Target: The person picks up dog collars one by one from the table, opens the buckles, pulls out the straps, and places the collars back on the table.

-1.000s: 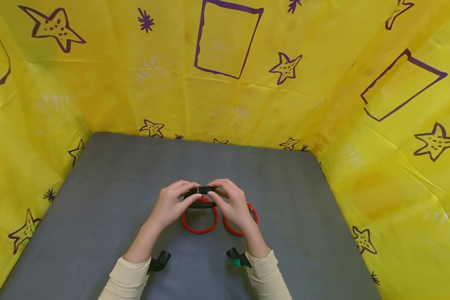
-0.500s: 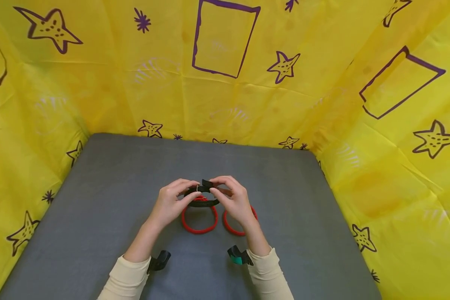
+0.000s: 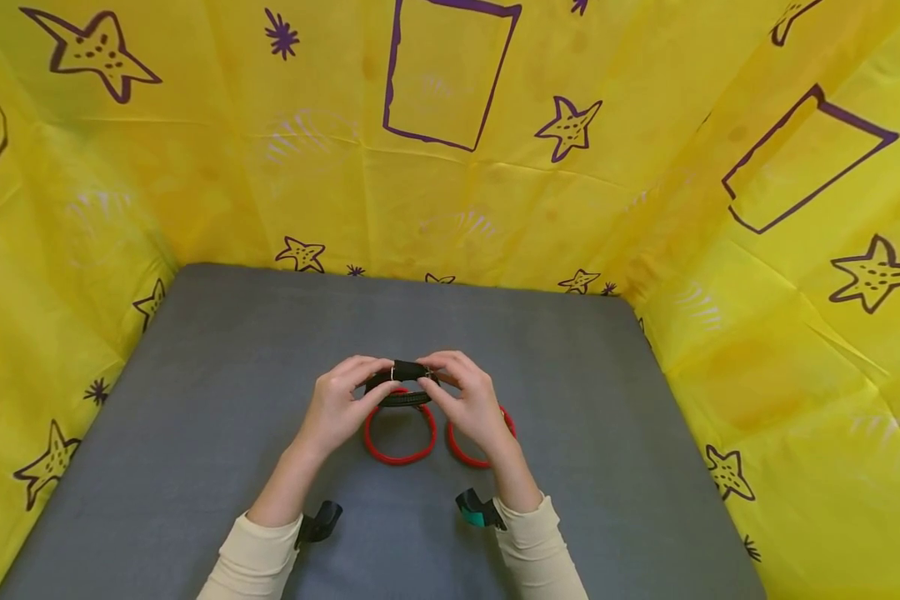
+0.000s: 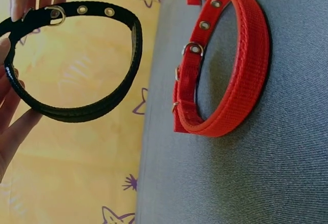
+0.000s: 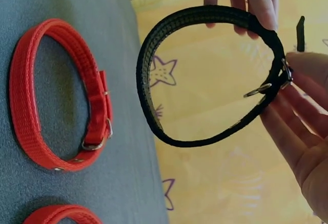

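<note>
In the head view a black collar [image 3: 407,400] is held up above two red collars, with a hand on either side. My left hand [image 3: 339,402] pinches the strap's left part between thumb and fingers. My right hand [image 3: 465,398] pinches the right part, near the metal buckle [image 5: 287,73]. A loose strap end [image 5: 301,34] stands away from the loop in the right wrist view. The collar also bears a D-ring [image 4: 57,15] and metal eyelets [image 4: 82,9]. Fingertips hide part of the buckle area.
Directly under the hands, the left red collar [image 3: 398,460] lies on the grey table [image 3: 390,542]. To its right is another red collar [image 3: 461,455], partly behind the right forearm. Yellow patterned cloth [image 3: 315,183] encloses the table's back and sides.
Half a second ago the black strap's end stuck up by the right fingers; now that piece lies across between both hands. Both hands have stayed nearly in place, and the red collars have not moved.
</note>
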The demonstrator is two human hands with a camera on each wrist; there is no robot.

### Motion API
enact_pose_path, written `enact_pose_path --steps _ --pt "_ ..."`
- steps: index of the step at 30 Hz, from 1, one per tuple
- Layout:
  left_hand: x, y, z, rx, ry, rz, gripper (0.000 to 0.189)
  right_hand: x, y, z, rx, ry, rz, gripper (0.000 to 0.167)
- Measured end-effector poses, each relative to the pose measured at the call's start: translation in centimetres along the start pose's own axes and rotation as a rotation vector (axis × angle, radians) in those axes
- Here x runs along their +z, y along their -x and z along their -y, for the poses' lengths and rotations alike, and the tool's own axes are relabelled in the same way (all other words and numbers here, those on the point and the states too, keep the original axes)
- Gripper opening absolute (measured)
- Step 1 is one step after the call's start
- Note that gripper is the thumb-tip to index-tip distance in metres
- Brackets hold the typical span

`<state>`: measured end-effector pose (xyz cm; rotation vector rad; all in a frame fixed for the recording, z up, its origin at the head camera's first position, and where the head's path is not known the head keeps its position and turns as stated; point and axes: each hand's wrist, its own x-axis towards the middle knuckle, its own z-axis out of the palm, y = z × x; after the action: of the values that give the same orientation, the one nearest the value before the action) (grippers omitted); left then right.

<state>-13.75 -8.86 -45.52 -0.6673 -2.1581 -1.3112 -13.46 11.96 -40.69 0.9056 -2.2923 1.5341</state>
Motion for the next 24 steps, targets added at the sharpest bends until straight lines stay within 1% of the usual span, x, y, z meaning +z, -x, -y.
enact_pose_path --steps 4,7,10,13,16,19,24 --pt "0.0 0.1 0.0 -0.035 0.029 0.010 0.031 0.1 0.0 -0.3 0.008 -0.024 -0.021 0.022" --pt "0.0 0.1 0.0 -0.070 0.059 0.021 0.029 0.1 0.0 -0.7 0.032 -0.083 -0.038 0.022" --pt "0.1 0.1 0.0 -0.091 0.079 0.027 0.028 0.0 0.0 -1.0 0.068 -0.150 -0.057 0.021" --pt "0.2 0.2 0.0 -0.101 0.071 0.032 0.027 0.0 0.1 -1.2 0.097 -0.179 -0.068 0.021" --pt "0.3 0.2 0.0 -0.106 0.049 0.033 0.027 0.1 0.1 -1.3 0.108 -0.188 -0.068 0.021" --pt "0.2 0.2 -0.1 -0.107 0.019 0.029 0.029 0.1 0.1 -1.3 0.104 -0.183 -0.061 0.020" --pt "0.2 0.1 -0.3 -0.091 -0.038 0.010 0.040 0.3 0.2 -1.3 0.074 -0.157 -0.054 0.021"
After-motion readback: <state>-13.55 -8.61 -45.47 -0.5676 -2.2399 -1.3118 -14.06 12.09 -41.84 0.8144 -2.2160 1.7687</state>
